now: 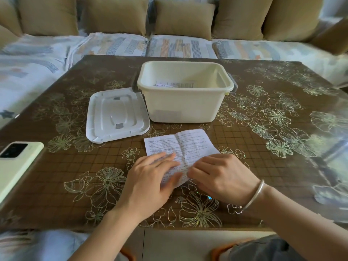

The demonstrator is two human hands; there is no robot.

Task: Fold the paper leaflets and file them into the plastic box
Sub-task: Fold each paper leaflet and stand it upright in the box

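Under left hand (150, 178), leaflet (188, 146)

1. Setting: home, living rm.
2. Sofa (116, 45), well beyond fingers (165, 157): tan back cushions (183, 17), striped seat covers (180, 47).
3. Table (75, 166) under fingers: brown, gold floral print, glossy top.
4. Phone (17, 162), far left of fingers, flat on table.

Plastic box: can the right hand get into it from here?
Probably yes: the plastic box stands open beyond the leaflet, lid off to its left; only that flat paper lies between it and the right hand.
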